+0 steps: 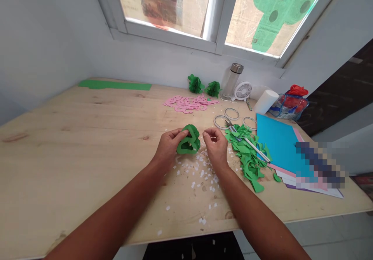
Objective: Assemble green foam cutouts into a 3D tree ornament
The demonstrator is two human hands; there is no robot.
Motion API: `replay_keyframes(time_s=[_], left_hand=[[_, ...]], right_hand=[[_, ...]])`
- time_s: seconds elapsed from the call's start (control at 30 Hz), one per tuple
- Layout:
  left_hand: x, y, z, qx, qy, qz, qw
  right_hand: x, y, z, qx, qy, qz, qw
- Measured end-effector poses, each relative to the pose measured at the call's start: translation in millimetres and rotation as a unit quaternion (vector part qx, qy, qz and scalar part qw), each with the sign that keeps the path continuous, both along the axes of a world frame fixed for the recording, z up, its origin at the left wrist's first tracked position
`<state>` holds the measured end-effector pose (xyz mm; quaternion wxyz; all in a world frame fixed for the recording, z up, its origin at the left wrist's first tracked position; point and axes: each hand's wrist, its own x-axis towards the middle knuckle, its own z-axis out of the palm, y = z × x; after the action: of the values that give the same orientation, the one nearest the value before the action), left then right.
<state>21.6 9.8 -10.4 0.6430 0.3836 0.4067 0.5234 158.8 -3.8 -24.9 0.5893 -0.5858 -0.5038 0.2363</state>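
My left hand (170, 145) pinches the upper left edge of a green folded paper shape (189, 146), which has a cut-out opening and a small white bit on its lower part. Just to the right of that shape, apart from it, is my right hand (215, 142), with thumb and fingertips pressed together; whatever they hold, if anything, is too small to name. Small white paper bits (206, 173) lie scattered on the wooden table (87, 151) below and between both hands.
Green scraps (249, 161), scissors, tape rolls (231, 114) and blue paper (275, 145) lie to the right. Behind are pink cut-outs (188, 103), two green paper pieces (196, 84), a bottle (232, 82) and a small fan (243, 91). A green strip (116, 84) lies back left.
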Motion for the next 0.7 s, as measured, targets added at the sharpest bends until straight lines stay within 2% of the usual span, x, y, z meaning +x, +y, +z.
replay_keyframes(time_s=[0.3, 0.57, 0.7], left_hand=[[0.6, -0.9, -0.8, 0.014, 0.033, 0.001, 0.999], [1.2, -0.6, -3.6, 0.007, 0.025, -0.018, 0.999], [1.2, -0.7, -3.0, 0.007, 0.024, -0.005, 1.000]], right_hand=[[-6.8, -4.5, 0.7, -0.005, 0.056, 0.125, 0.991], [-5.9, -2.8, -4.5, -0.018, 0.104, 0.147, 0.983], [-6.0, -4.7, -3.6, -0.009, 0.090, 0.143, 0.986]])
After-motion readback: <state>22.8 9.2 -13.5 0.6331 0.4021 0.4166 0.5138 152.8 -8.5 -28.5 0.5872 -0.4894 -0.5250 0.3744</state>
